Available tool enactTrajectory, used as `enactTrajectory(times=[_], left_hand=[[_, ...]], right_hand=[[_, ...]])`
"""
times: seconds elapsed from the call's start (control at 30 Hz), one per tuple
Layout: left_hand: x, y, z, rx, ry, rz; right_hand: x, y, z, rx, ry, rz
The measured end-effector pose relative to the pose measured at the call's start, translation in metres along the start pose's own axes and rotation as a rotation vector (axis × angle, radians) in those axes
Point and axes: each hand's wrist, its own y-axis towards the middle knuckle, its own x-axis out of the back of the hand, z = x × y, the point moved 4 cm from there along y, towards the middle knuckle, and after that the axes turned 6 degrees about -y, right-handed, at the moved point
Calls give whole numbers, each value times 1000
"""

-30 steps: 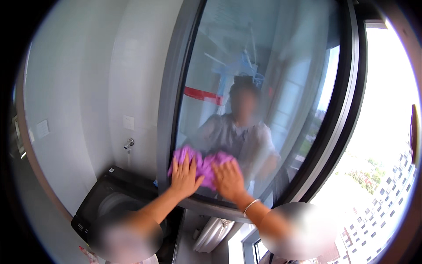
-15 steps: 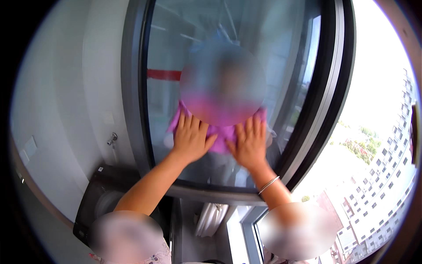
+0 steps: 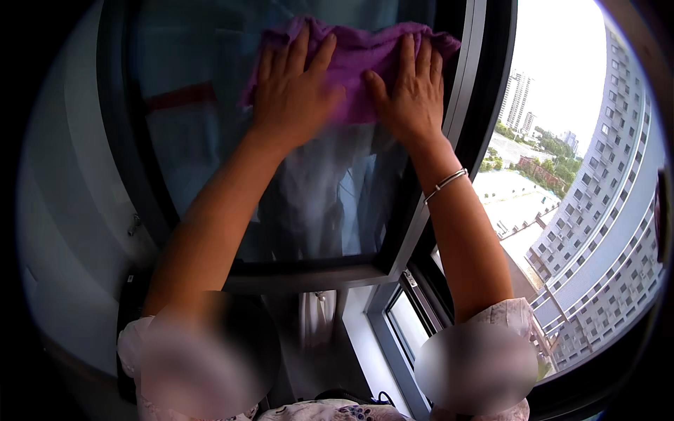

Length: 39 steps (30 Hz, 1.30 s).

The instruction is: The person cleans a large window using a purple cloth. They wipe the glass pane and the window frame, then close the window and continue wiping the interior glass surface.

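A purple cloth (image 3: 358, 74) lies spread against the window pane (image 3: 203, 168), its upper edge wavy and bunched. Flat on its left part presses my left hand (image 3: 291, 91), fingers stretched upward, the thumb side smeared by motion. My right hand (image 3: 414, 91) lies on the cloth's right part, fingers extended and thumb apart, with a bangle (image 3: 446, 185) round the wrist. Both palms face the glass and hide part of the cloth. Faint reflections show in the pane below it.
A dark window frame (image 3: 467, 77) borders the pane on the right, with its bottom rail (image 3: 309, 275) below. Outside at right stand tall buildings (image 3: 597, 161). At left is a pale wall (image 3: 77, 175) with a small tap (image 3: 134, 224). A white bundle (image 3: 317, 319) hangs beneath the rail.
Both hands have slid the cloth upward on the glass, the right one also ending nearer the right frame. My arms are stretched farther. The view has shifted and darkened.
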Motion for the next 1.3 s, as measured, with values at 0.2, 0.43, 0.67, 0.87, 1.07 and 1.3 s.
enactTrajectory(times=[0.2,0.43,0.67,0.87,1.07,1.3], left_hand=[[-25,-75,-31,11,-58,157],[-55,-258,-101,50,-210,488],[-40,-267,-99,120,-209,507],[-15,-132,-51,146,-128,260],[-18,-243,-52,86,-79,424],[-12,-271,-46,156,-237,539]], right_hand=[[-14,-120,4,-27,-7,223],[-13,-353,35,-268,50,606],[-10,-314,30,-228,251,526],[-10,-161,25,-180,138,149],[-33,-317,73,-288,58,385],[-41,-307,91,-379,149,348]])
